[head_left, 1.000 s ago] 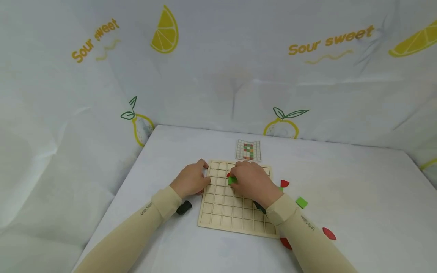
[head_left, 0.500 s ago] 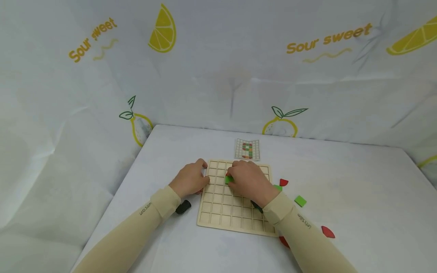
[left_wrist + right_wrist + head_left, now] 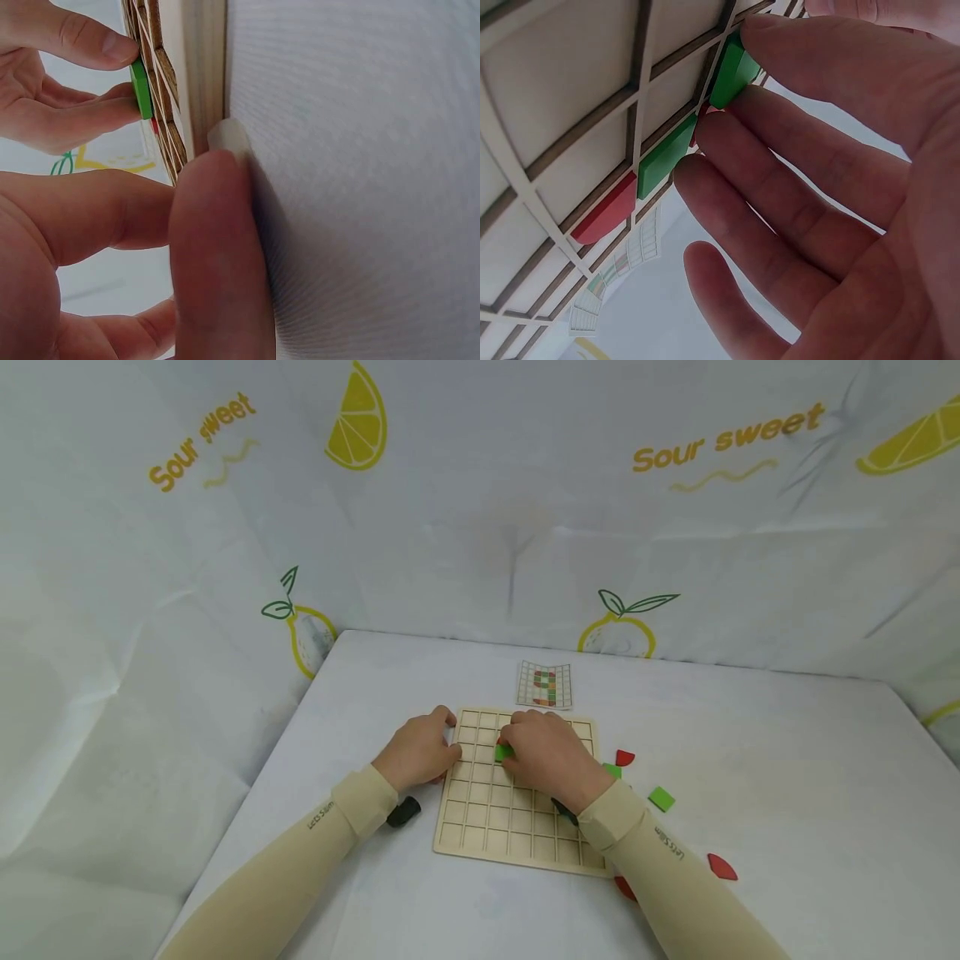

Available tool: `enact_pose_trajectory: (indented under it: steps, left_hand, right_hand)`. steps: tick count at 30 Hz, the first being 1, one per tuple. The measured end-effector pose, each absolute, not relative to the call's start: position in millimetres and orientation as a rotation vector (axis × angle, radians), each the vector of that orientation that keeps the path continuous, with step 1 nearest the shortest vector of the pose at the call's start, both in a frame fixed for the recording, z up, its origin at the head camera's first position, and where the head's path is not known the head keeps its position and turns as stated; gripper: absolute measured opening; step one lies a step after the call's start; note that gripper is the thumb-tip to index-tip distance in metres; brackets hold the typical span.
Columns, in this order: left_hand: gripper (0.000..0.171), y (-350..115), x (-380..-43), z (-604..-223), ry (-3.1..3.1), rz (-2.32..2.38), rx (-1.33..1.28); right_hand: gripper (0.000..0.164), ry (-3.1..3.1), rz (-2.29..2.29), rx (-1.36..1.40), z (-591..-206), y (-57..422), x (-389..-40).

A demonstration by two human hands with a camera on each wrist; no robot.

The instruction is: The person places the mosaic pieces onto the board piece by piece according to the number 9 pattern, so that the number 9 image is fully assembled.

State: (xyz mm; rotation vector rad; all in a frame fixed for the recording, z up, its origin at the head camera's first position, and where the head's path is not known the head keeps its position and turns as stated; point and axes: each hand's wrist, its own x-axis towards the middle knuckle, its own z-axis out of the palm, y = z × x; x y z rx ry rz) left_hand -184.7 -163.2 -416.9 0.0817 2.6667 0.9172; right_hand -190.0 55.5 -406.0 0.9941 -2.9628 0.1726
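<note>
My right hand (image 3: pixel 551 753) is over the upper middle of a pale wooden grid board (image 3: pixel 487 828). Its thumb and index finger pinch a green square tile (image 3: pixel 733 71) at one of the grid cells. In the right wrist view, a red curved tile (image 3: pixel 606 210) and another green tile (image 3: pixel 666 157) sit in cells beyond the fingers, with a bit of red partly hidden by the fingertips. At the board's left edge, my left hand (image 3: pixel 417 750) holds the rim with bent thumb and fingers. The left wrist view shows a fingertip pressed against the wooden side.
Behind the board lies a pattern card (image 3: pixel 544 685) with a coloured figure on a grid. Right of the board are loose tiles: a red quarter-round (image 3: pixel 625 758), a green square (image 3: pixel 662 799) and a red curved piece (image 3: pixel 722 867). Another red piece (image 3: pixel 625 888) is partly under the right sleeve.
The right hand with the green tile has shifted very slightly left on the board since a second ago. The left hand stays at the board's edge.
</note>
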Motion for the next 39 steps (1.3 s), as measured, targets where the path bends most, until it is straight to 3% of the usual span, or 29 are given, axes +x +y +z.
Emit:
enact_pose_trajectory:
  steps: [30,39]
  left_hand:
    - [0.045,-163,-187,-412,2.662,0.903,0.065]
    - [0.045,-162,-184,-416,2.662,0.921,0.076]
  right_hand:
    - [0.009,-2.942,0.200,1.018,-401,56,-193]
    - [0.008,-3.020,0.306,0.894,-395,85,-186]
